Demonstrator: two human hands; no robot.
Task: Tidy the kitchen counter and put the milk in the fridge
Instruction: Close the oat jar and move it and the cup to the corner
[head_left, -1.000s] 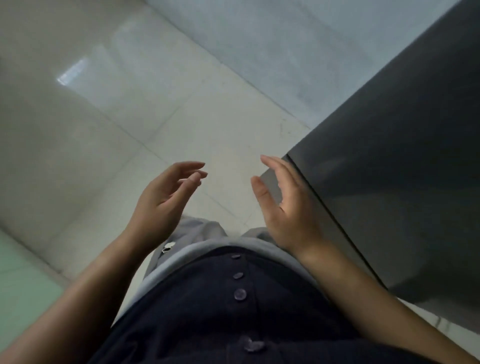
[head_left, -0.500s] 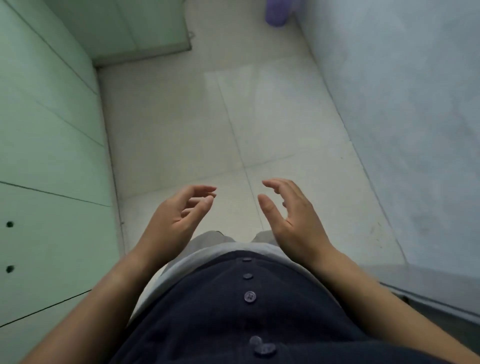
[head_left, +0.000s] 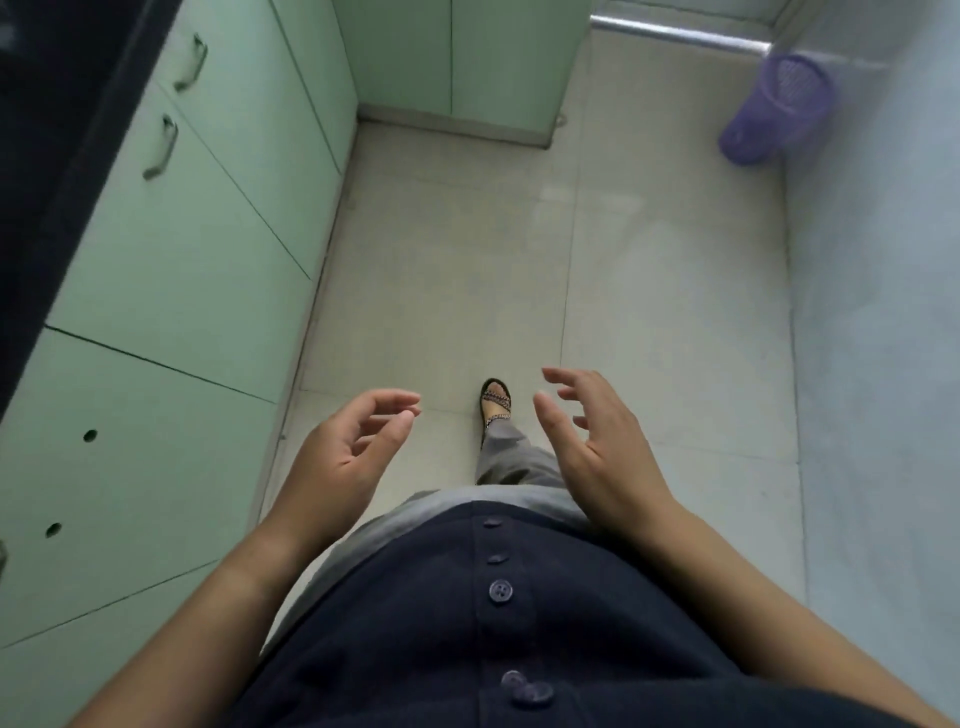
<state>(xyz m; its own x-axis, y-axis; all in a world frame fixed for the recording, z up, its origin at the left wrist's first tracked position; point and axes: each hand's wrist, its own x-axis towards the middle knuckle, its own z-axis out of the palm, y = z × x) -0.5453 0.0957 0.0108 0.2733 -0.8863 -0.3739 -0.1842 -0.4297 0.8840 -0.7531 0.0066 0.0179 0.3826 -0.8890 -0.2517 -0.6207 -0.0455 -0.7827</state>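
My left hand (head_left: 345, 449) and my right hand (head_left: 597, 441) float in front of my waist, palms turned toward each other, fingers loosely curled and apart, holding nothing. The dark kitchen counter (head_left: 47, 156) shows only as an edge at the far left, above the cabinets. No milk and no fridge are in view. One sandalled foot (head_left: 496, 402) is stepping forward on the floor between my hands.
Pale green cabinet doors (head_left: 182, 270) with metal handles run along the left and across the back. A purple mesh bin (head_left: 774, 111) stands at the back right against a light blue wall (head_left: 878, 338). Pale floor tiles (head_left: 649, 286) stretch ahead.
The view has swung left, away from the dark grey panel on the right, to the green cabinets and the purple bin. Both hands stay open at waist height; a foot has come forward.
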